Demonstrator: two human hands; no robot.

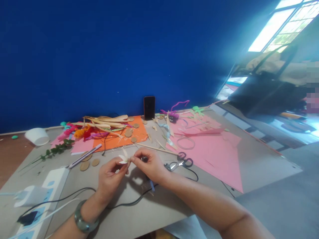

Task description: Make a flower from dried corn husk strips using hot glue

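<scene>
My left hand [111, 172], with a green bangle [85, 217] on its wrist, is closed in a pinch on a small pale flower-like piece [124, 158] with several pointed petals. Touching the same piece at its right side, my right hand [149, 164] has thumb and fingertips pressed together. Whatever thin part lies between the right fingertips is hidden. Scissors [177, 165] with dark handles lie just right of my right hand, and a thin wooden stick [159, 149] rests behind it. A black cable [132, 203] runs across the table below both hands.
A power strip [50, 189] with plugs stands at left, near a white cup [37, 136] and a leafy sprig [56, 150]. Dried husk strips [107, 122] lie over orange paper [142, 131]. Pink paper [211, 156] spreads at right. A phone [149, 108] leans on the blue wall.
</scene>
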